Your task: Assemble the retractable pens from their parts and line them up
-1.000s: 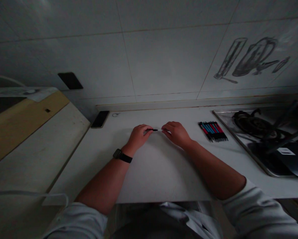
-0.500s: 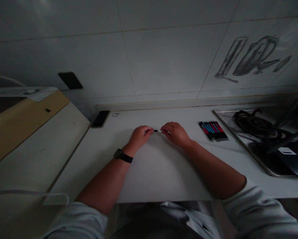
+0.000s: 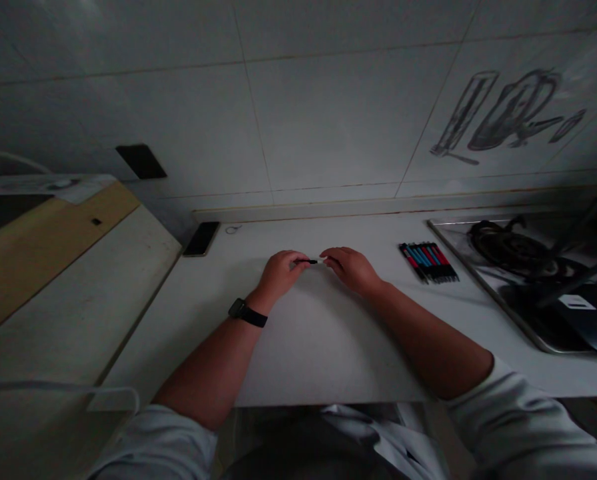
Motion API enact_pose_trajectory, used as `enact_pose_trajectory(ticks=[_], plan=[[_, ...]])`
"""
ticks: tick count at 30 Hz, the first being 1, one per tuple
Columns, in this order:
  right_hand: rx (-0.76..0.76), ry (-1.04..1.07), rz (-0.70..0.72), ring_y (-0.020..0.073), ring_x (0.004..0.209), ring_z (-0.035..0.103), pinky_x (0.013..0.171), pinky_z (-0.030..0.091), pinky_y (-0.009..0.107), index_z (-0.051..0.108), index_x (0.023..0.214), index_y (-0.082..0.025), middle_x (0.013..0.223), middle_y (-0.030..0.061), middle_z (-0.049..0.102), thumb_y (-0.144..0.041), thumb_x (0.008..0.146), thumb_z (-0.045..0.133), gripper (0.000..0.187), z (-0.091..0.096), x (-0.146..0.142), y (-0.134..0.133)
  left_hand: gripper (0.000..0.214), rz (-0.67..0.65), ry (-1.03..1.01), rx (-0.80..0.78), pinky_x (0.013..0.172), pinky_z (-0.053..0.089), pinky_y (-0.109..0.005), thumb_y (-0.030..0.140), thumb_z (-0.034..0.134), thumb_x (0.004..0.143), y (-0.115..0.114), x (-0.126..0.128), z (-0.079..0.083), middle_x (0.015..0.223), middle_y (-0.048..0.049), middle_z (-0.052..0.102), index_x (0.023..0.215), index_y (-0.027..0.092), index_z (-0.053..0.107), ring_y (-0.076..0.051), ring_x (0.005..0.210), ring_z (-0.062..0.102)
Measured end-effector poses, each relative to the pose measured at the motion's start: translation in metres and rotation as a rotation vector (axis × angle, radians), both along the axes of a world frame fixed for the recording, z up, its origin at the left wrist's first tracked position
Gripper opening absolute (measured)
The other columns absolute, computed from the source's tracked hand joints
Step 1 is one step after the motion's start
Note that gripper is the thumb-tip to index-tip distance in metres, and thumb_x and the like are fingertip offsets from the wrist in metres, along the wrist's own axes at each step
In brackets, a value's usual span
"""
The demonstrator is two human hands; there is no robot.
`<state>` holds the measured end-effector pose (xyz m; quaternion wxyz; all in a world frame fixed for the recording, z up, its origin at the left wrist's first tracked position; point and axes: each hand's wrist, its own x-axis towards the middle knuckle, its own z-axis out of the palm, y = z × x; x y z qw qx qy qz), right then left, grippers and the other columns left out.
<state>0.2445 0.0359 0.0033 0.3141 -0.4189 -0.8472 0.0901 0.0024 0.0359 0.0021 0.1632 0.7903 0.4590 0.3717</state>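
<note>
Both hands rest on the white countertop (image 3: pixel 318 333), fingertips facing each other. My left hand (image 3: pixel 279 273), a black watch on its wrist, is closed round a thin black pen (image 3: pixel 309 262) whose tip sticks out to the right. My right hand (image 3: pixel 351 268) is curled with its fingertips pinched at that tip; what they hold there is too small to make out. A row of several red, blue and black pens (image 3: pixel 428 261) lies to the right of my right hand.
A dark phone (image 3: pixel 201 239) lies at the counter's back left corner, a small ring (image 3: pixel 231 230) beside it. A gas stove (image 3: pixel 533 273) fills the right side. A lower wooden and white surface (image 3: pixel 53 287) stands to the left, with a white cable (image 3: pixel 53 389).
My right hand has moved left toward my left hand, so the visible stretch of pen between them has shortened. The arms otherwise stay in place.
</note>
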Motion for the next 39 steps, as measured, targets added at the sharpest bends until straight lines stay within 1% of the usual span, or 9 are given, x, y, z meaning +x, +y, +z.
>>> enact_pose_trajectory(ticks=[3, 9, 16, 20, 23, 26, 29, 33, 39], plan=[[-0.027, 0.051, -0.012, 0.0228, 0.094, 0.068, 0.087, 0.051, 0.034, 0.071, 0.117, -0.021, 0.104, 0.0094, 0.075, -0.027, 0.101, 0.06, 0.02, -0.0013, -0.0001, 0.0, 0.008, 0.009, 0.01, 0.014, 0.093, 0.055, -0.036, 0.023, 0.076, 0.092, 0.0, 0.0004, 0.0002, 0.099, -0.003, 0.08, 0.098, 0.024, 0.08, -0.021, 0.097, 0.073], [-0.031, 0.048, 0.015, 0.0204, 0.084, 0.065, 0.08, 0.048, 0.031, 0.072, 0.096, -0.021, 0.092, 0.0065, 0.074, -0.027, 0.098, 0.066, 0.009, 0.0028, -0.0006, -0.0019, 0.006, -0.016, 0.037, 0.046, 0.091, 0.056, -0.036, 0.024, 0.075, 0.092, -0.0024, 0.0024, 0.0016, 0.097, -0.003, 0.08, 0.096, 0.024, 0.079, -0.021, 0.093, 0.073], [-0.021, 0.082, -0.044, 0.0199, 0.084, 0.067, 0.079, 0.049, 0.03, 0.074, 0.101, -0.023, 0.098, 0.0065, 0.075, -0.03, 0.1, 0.064, 0.012, 0.0041, -0.0003, -0.003, 0.007, -0.021, -0.025, 0.036, 0.09, 0.056, -0.034, 0.023, 0.073, 0.094, -0.003, 0.0017, 0.0031, 0.098, -0.0028, 0.079, 0.099, 0.023, 0.077, -0.019, 0.094, 0.072], [-0.033, 0.079, 0.006, 0.0198, 0.085, 0.068, 0.08, 0.051, 0.031, 0.073, 0.107, -0.022, 0.101, 0.0075, 0.075, -0.029, 0.1, 0.063, 0.015, 0.0032, 0.001, -0.0022, 0.007, -0.008, -0.022, 0.034, 0.091, 0.056, -0.034, 0.022, 0.072, 0.094, -0.0002, -0.0005, 0.0005, 0.099, -0.0031, 0.078, 0.1, 0.023, 0.077, -0.018, 0.094, 0.072], [-0.048, 0.078, 0.038, 0.0194, 0.089, 0.069, 0.084, 0.053, 0.031, 0.072, 0.115, -0.022, 0.107, 0.0076, 0.075, -0.02, 0.094, 0.064, 0.022, 0.0019, 0.0027, -0.0006, 0.008, 0.015, -0.02, 0.042, 0.092, 0.055, -0.034, 0.022, 0.071, 0.095, 0.0028, -0.0028, -0.002, 0.101, -0.0029, 0.078, 0.101, 0.023, 0.076, -0.019, 0.096, 0.072], [-0.053, 0.075, -0.001, 0.0205, 0.095, 0.07, 0.089, 0.054, 0.033, 0.072, 0.115, -0.022, 0.11, 0.0075, 0.076, -0.012, 0.089, 0.063, 0.029, 0.0022, 0.0044, 0.0008, 0.009, 0.041, -0.029, 0.045, 0.092, 0.055, -0.033, 0.023, 0.07, 0.096, 0.0048, -0.0047, -0.0035, 0.102, -0.003, 0.078, 0.102, 0.023, 0.076, -0.019, 0.098, 0.071], [-0.055, 0.081, -0.028, 0.021, 0.093, 0.07, 0.089, 0.055, 0.035, 0.076, 0.111, -0.021, 0.108, 0.0073, 0.077, -0.015, 0.092, 0.062, 0.025, 0.0041, 0.0048, 0.0011, 0.01, 0.048, -0.041, 0.04, 0.093, 0.055, -0.033, 0.025, 0.068, 0.097, 0.0047, -0.005, -0.0034, 0.104, -0.0037, 0.078, 0.103, 0.023, 0.076, -0.019, 0.099, 0.071], [-0.063, 0.135, 0.005, 0.0202, 0.091, 0.071, 0.087, 0.056, 0.035, 0.078, 0.111, -0.023, 0.107, 0.0073, 0.078, -0.02, 0.096, 0.06, 0.024, 0.0055, 0.0027, -0.0004, 0.012, 0.029, -0.033, 0.034, 0.092, 0.055, -0.034, 0.029, 0.067, 0.098, 0.0024, -0.0034, -0.002, 0.103, -0.0039, 0.079, 0.101, 0.023, 0.077, -0.019, 0.097, 0.072], [-0.041, 0.124, 0.013, 0.0218, 0.097, 0.073, 0.092, 0.056, 0.036, 0.079, 0.111, -0.024, 0.109, 0.0073, 0.079, -0.024, 0.098, 0.061, 0.022, 0.0034, 0.0, -0.0018, 0.019, 0.004, 0.005, -0.006, 0.091, 0.056, -0.034, 0.031, 0.062, 0.101, 0.0, -0.0012, 0.0002, 0.098, -0.0039, 0.08, 0.096, 0.023, 0.078, -0.02, 0.095, 0.073]])
